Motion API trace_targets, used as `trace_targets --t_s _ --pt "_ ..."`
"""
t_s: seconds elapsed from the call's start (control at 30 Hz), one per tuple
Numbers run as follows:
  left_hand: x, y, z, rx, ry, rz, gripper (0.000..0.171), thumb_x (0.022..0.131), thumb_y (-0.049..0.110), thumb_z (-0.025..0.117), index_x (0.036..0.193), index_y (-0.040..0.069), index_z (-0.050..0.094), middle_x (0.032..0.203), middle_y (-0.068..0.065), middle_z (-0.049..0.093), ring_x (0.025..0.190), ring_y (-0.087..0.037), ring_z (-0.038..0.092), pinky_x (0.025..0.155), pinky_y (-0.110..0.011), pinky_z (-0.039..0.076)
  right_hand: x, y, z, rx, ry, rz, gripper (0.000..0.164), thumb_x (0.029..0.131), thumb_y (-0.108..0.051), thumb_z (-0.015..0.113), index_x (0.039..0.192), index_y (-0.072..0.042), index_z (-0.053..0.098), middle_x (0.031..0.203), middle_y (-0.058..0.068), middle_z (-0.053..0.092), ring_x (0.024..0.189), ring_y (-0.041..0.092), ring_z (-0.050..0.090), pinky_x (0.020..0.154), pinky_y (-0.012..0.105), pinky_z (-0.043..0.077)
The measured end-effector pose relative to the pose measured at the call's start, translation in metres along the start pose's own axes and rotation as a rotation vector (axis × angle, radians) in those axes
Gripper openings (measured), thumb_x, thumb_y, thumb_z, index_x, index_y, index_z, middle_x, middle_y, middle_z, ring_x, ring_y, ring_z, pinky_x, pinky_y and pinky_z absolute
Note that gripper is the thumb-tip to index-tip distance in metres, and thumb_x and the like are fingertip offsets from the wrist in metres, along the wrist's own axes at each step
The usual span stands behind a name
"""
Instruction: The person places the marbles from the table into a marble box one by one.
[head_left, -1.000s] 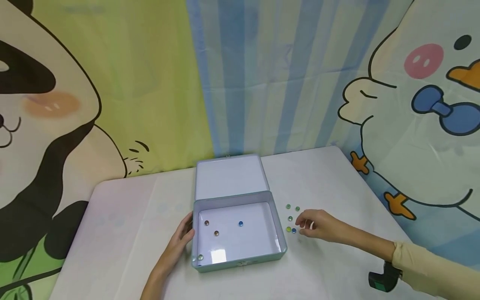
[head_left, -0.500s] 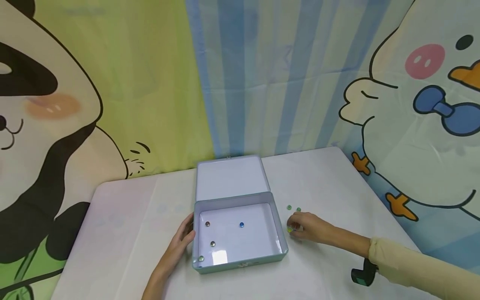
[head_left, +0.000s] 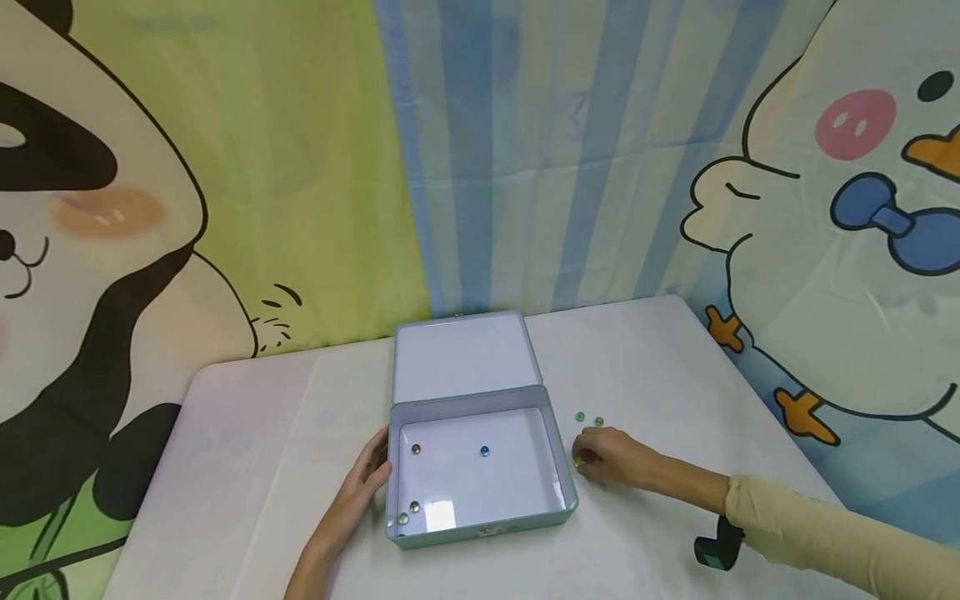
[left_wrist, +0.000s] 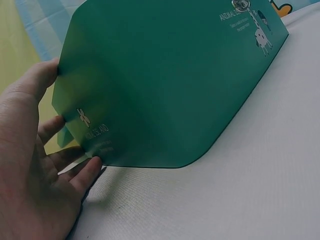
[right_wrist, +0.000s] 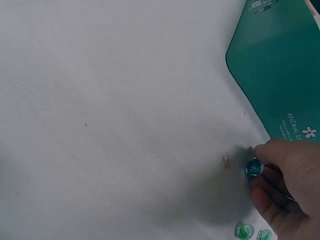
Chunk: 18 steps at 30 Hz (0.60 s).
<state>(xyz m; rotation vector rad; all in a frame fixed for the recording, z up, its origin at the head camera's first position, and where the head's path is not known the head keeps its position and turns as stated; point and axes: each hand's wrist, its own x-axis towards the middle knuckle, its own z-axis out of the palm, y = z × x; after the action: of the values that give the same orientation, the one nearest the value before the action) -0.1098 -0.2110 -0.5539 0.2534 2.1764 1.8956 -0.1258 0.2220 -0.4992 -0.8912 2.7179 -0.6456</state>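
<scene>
My right hand (head_left: pixel 615 457) is beside the tin box, its thumb and fingers closed round a blue glass marble (right_wrist: pixel 254 168). A yellow-green marble (head_left: pixel 577 462) shows at its fingertips. Behind the hand lie two green marbles (head_left: pixel 589 418) on the table. Along the left wall of the open tin box (head_left: pixel 517 527), my left hand (head_left: pixel 358 483) rests with fingers extended. Its fingers (left_wrist: pixel 90 172) touch the green outside of the box. Inside the box are a blue marble (head_left: pixel 484 451), two brownish marbles (head_left: pixel 416 449) and a pale green marble (head_left: pixel 403 518).
The lid (head_left: pixel 465 358) is folded back flat behind the box on the white-covered table (head_left: pixel 247 467). Cartoon-printed curtains (head_left: pixel 510 167) hang along the table's back and right edges. A black device (head_left: pixel 718 546) is strapped below the right sleeve.
My right hand has moved left over the marbles beside the box, covering the blue one and one green one. Inside the box a brownish marble has rolled toward the near left corner.
</scene>
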Motion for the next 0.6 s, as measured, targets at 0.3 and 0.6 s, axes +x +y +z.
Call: trace_targets --t_s 0.3,0.6 --pt "0.001 -0.002 0.0 0.005 0.008 0.001 0.056 0.102 0.023 0.042 0.154 0.024 0.021 0.163 -0.009 0.02 0.15 -0.037 0.017 0.117 -0.065 0.01 0.0 -0.003 -0.01 0.003 0.014 -0.002 0.013 0.083 -0.005 0.072 0.096 -0.005 0.07 0.086 -0.001 0.066 0.076 0.002 0.055 0.067 0.017 0.051" --pt "0.0 -0.002 0.0 0.022 0.01 0.003 0.056 0.103 0.024 0.041 0.155 0.024 0.02 0.163 -0.011 0.019 0.149 -0.04 0.017 0.117 -0.065 0.009 -0.005 -0.023 -0.045 0.081 0.086 -0.027 0.011 0.084 -0.002 0.071 0.092 -0.009 0.067 0.085 -0.005 0.066 0.075 0.0 0.055 0.067 0.018 0.054"
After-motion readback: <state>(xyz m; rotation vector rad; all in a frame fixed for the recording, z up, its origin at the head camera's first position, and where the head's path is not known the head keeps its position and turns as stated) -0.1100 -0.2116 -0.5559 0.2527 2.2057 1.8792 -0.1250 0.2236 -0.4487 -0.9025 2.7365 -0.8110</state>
